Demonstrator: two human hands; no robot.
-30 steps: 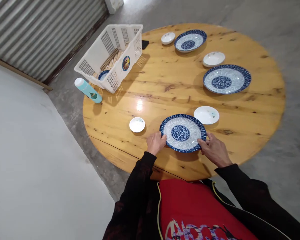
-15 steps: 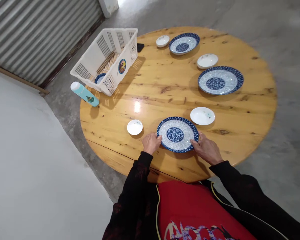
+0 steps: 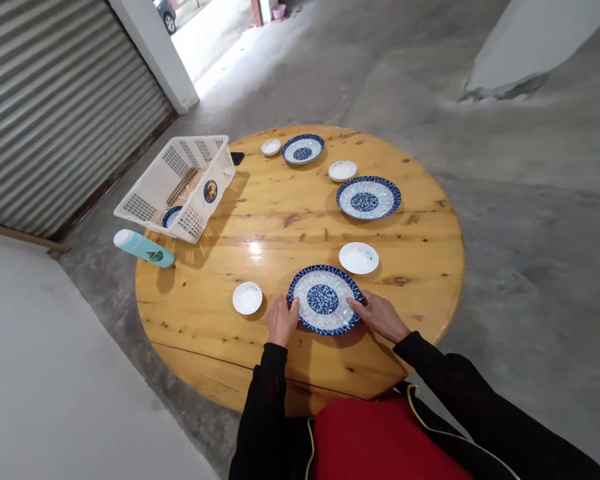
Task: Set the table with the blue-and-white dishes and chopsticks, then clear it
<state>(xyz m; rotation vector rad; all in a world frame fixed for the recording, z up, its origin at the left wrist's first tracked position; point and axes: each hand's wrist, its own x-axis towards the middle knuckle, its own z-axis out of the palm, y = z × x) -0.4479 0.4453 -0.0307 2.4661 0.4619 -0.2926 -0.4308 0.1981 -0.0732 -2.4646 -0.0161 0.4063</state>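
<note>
Between my hands is a blue-and-white patterned plate [image 3: 323, 299] at the near side of the round wooden table. My left hand [image 3: 283, 320] grips its left rim, thumb on top and fingers at the edge. Across from it, my right hand [image 3: 381, 315] pinches the right rim the same way. A small white bowl [image 3: 247, 298] sits just left of my left hand. Beyond the plate, to the right, lies a white oval dish [image 3: 359, 258]. Whether the held plate touches the tabletop I cannot tell.
A white plastic basket [image 3: 145, 189] at the table's left holds brown sticks and a blue-rimmed dish. Near it are a light-blue bottle [image 3: 144, 249] and a dark flat object [image 3: 237, 158]. Farther back stand two patterned plates [image 3: 369, 198] and two white bowls [image 3: 343, 171].
My view has tilted up, bringing the doorway and a pillar into sight. Both hands still hold the plate, which stays in about the same spot on the table.
</note>
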